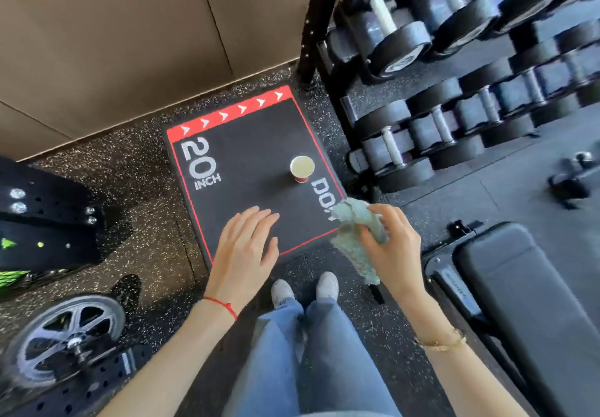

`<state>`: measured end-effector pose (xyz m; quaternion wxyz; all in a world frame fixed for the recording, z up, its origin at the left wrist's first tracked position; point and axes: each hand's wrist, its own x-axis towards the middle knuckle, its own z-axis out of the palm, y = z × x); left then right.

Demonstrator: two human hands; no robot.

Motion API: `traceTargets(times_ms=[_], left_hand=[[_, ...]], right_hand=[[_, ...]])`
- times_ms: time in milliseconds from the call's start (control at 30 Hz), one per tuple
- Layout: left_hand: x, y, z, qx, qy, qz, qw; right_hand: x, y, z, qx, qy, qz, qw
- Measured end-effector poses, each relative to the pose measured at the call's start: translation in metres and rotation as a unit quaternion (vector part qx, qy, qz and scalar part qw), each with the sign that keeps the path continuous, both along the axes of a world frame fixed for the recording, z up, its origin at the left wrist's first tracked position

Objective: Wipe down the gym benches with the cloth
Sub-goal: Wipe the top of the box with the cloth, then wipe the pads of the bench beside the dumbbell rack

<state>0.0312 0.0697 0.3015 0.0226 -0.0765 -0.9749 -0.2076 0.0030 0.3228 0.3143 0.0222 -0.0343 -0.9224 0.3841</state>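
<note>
blue denim trouser legs (pixel 311 351) nearest, right hand (pixel 394 254) gripping crumpled pale teal cloth (pixel 355 238), left hand (pixel 245 254) spread flat and empty, black padded bench (pixel 519 286) just right of cloth

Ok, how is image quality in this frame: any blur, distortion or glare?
Head view: wide-angle bending curves the wall panels and dumbbell rack; motion blur smears the dumbbells at upper right and the wheel at lower left; hands, cloth and cup stay fairly sharp; lighting even, no strong glare.
</note>
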Motion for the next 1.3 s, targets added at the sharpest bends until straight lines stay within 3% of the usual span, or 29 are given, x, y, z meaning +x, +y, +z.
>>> traceTargets(times_ms=[267, 433, 667, 1000, 1300], left_hand=[[-0.021, 0.085, 0.05, 0.013, 0.01, -0.134, 0.991], [-0.032, 0.165, 0.052, 0.02, -0.007, -0.222, 0.975], [-0.025, 0.313, 0.039, 0.029, -0.053, -0.28, 0.958], [-0.005, 0.511, -0.037, 0.03, -0.091, -0.345, 0.934], [-0.022, 0.594, -0.179, 0.02, -0.058, -0.411, 0.91]], right_hand=[[0.052, 0.089, 0.035, -0.017, 0.016, -0.158, 0.987], [0.083, 0.157, 0.041, -0.04, 0.004, -0.248, 0.968], [0.128, 0.296, 0.039, -0.02, -0.038, -0.299, 0.953], [0.167, 0.454, -0.016, 0.0, -0.075, -0.373, 0.925], [0.162, 0.515, -0.159, 0.062, -0.045, -0.363, 0.929]])
